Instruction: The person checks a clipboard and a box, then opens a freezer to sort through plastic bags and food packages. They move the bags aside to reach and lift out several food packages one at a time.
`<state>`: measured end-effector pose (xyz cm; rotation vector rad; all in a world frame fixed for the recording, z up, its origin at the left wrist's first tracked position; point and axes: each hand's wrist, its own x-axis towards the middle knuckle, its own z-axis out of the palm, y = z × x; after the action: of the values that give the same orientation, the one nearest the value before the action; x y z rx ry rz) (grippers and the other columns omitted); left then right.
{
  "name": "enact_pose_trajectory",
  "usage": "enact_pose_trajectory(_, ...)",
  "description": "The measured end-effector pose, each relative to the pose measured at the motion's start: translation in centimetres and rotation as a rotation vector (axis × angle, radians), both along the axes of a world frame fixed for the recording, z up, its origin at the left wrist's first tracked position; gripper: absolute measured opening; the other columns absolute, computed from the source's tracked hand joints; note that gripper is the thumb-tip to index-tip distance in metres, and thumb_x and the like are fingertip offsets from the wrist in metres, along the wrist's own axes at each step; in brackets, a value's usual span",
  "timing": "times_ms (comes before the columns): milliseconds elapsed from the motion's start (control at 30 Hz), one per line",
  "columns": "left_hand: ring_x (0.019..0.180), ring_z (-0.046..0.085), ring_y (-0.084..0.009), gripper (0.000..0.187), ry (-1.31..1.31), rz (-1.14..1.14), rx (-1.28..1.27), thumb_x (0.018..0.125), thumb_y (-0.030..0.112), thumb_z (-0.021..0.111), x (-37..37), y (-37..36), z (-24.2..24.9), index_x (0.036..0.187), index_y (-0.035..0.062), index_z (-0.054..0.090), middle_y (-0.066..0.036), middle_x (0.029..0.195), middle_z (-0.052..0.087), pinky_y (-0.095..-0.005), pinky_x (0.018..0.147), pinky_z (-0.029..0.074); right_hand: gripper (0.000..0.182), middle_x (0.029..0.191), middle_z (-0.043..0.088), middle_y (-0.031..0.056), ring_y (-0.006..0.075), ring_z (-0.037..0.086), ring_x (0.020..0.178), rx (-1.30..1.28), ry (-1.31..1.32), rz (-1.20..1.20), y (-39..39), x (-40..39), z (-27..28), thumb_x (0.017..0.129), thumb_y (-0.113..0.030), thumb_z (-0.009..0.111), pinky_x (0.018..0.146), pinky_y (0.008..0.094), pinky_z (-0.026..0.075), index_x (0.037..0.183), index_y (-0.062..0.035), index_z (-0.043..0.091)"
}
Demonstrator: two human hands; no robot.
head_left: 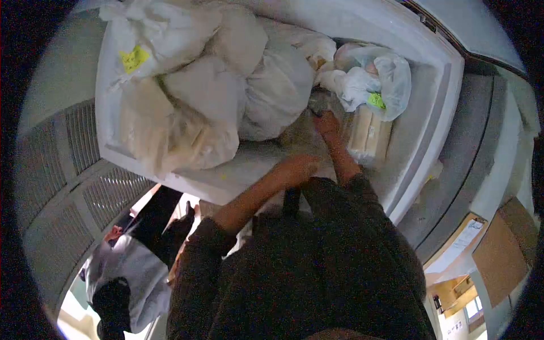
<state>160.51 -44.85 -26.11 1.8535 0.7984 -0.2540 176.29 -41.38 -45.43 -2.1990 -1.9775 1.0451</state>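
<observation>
Inside a white chest freezer (447, 107), my right hand (327, 123) reaches down between the bags. Its fingers are closed on the crumpled top of a clear plastic bag (323, 102), whose contents I cannot make out. Closer to me, my left hand (303, 166) hovers over the freezer's near part; it is dim and blurred, and its fingers do not show clearly. Just right of my right hand lies a pale, wrapped rectangular package (369, 134). Above that package rests a knotted white plastic bag (392, 73) with a yellow-green label.
Several full white bags (277, 90) fill the freezer's left and middle; one carries a yellow label (134, 58). Louvered panels (85, 153) stand at left. Another person (133, 266) is at lower left. A clipboard (462, 241) and cardboard (501, 255) are at right.
</observation>
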Motion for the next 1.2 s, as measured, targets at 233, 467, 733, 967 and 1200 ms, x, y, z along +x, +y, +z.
enact_pose_trajectory(233,0.085,0.052,-0.0309,0.024,0.237,0.362,-0.341,0.078,0.02,0.043,-0.8,3.9,-17.3,0.091,0.0028,0.054,-0.016,0.09,0.054,-0.0415,0.073,0.041,0.032,0.076,0.055,0.0193,0.0344,0.053,0.074,-0.13,-0.036,-0.042,6.6,-3.9,-10.9,0.072,-0.03,0.048,0.065,0.0411,0.043,0.089,-0.0041,0.055)
enact_pose_trajectory(467,0.085,0.052,-0.0309,0.025,0.588,0.452,-0.286,0.078,0.02,0.044,1.6,-3.6,-23.5,0.092,0.0024,0.054,-0.016,0.09,0.054,-0.0417,0.073,0.041,0.033,0.076,0.056,0.0196,0.0344,0.054,0.074,-0.138,-0.007,-0.039,6.0,-5.0,-12.8,0.072,-0.029,0.049,0.065,0.0413,0.043,0.089,-0.0026,0.055)
enact_pose_trajectory(733,0.084,0.052,-0.0309,0.026,0.682,0.485,-0.345,0.077,0.02,0.044,-1.5,-5.2,-24.4,0.092,0.0018,0.054,-0.016,0.089,0.054,-0.0418,0.074,0.04,0.034,0.075,0.056,0.0201,0.0345,0.054,0.073,-0.161,0.024,-0.042,6.6,-5.4,-14.7,0.071,-0.029,0.051,0.066,0.0414,0.042,0.089,-0.0009,0.055)
enact_pose_trajectory(967,0.084,0.051,-0.0309,0.027,0.705,0.508,-0.343,0.076,0.02,0.045,-1.3,-4.5,-24.7,0.093,0.0014,0.053,-0.016,0.089,0.054,-0.042,0.074,0.04,0.035,0.075,0.056,0.0204,0.0345,0.054,0.073,-0.176,0.042,-0.04,5.5,-6.0,-13.8,0.07,-0.029,0.052,0.066,0.0416,0.042,0.089,0.0006,0.054)
enact_pose_trajectory(1200,0.084,0.051,-0.0308,0.027,0.698,0.55,-0.325,0.076,0.02,0.045,-1.6,-4.8,-24.7,0.093,0.0009,0.053,-0.016,0.089,0.054,-0.0421,0.075,0.039,0.037,0.075,0.056,0.0208,0.0345,0.054,0.073,-0.177,0.083,-0.021,3.1,-5.6,-9.9,0.069,-0.028,0.053,0.067,0.0417,0.042,0.089,0.0021,0.054)
